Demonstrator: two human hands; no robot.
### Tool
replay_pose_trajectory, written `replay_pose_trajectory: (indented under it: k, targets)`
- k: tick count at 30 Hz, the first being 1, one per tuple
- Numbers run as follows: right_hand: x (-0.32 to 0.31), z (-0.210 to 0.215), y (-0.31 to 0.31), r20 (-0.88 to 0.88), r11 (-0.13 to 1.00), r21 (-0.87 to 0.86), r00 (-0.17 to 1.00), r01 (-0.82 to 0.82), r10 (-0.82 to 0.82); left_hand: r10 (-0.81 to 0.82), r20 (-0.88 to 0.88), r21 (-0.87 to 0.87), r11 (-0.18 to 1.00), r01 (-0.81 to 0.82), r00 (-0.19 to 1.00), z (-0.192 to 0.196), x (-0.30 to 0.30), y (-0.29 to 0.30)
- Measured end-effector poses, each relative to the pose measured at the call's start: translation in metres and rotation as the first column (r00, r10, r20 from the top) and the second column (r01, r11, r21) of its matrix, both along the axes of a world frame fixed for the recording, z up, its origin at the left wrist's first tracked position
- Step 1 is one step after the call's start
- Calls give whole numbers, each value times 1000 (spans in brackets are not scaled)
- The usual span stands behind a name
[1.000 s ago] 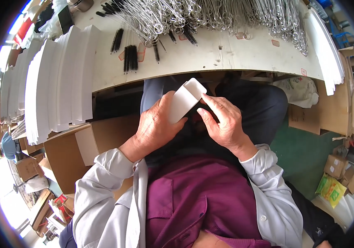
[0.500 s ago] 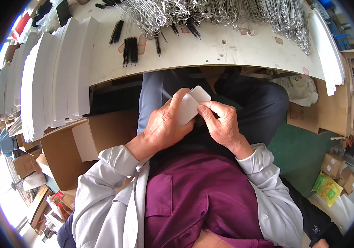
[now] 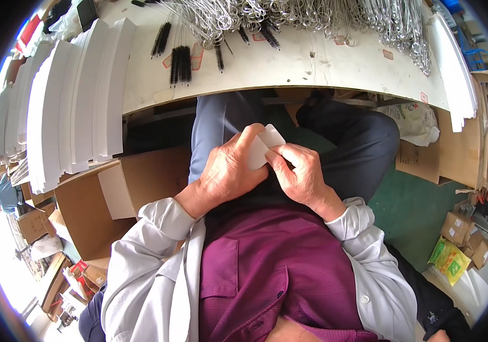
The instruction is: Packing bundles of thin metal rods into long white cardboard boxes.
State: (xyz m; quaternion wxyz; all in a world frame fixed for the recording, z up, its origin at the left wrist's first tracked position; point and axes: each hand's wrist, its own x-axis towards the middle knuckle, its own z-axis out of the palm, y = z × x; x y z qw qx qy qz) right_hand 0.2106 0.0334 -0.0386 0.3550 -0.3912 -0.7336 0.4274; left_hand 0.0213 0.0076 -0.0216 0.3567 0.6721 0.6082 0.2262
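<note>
Above my lap, my left hand [image 3: 226, 169] is closed around a small stack of white cards [image 3: 259, 157] with rounded corners, its thumb along their upper edge. One white card [image 3: 272, 135] juts out at an angle past the rest, towards the table. My right hand [image 3: 302, 175] pinches the right edge of the cards between thumb and forefinger. Its other fingers are curled in. How many cards there are, and whether they are paper or plastic, I cannot tell.
On the white table [image 3: 267, 71] ahead lie a heap of wire loop handles [image 3: 312, 17] and several black bristle brushes [image 3: 180, 65]. Tall folded white sheets [image 3: 78, 102] stand at the left, above an open cardboard box [image 3: 87, 211]. More white strips [image 3: 455, 74] hang at the table's right end.
My right hand has shifted slightly left, closer to my left hand. The jutting card has moved a little left and down, and the cards overlap more.
</note>
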Motion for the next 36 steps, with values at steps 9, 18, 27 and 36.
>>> replay_pose_trajectory:
  k: [9,18,27,36]
  targets:
    - [-5,-5,-11,-191,950,-305,973,64,-127,9,-30,61,998,-8,1000,-9,0,-2]
    - [-8,-6,-4,-114,995,-72,990,75,-83,76,4,117,990,-76,997,-14,5,-7]
    - [-8,-1,-2,-110,950,-309,990,50,-87,118,-68,-3,993,-118,991,-11,7,-8]
    - [-19,-9,-3,-210,881,-470,962,56,-173,116,-48,114,987,-110,992,-23,8,-13]
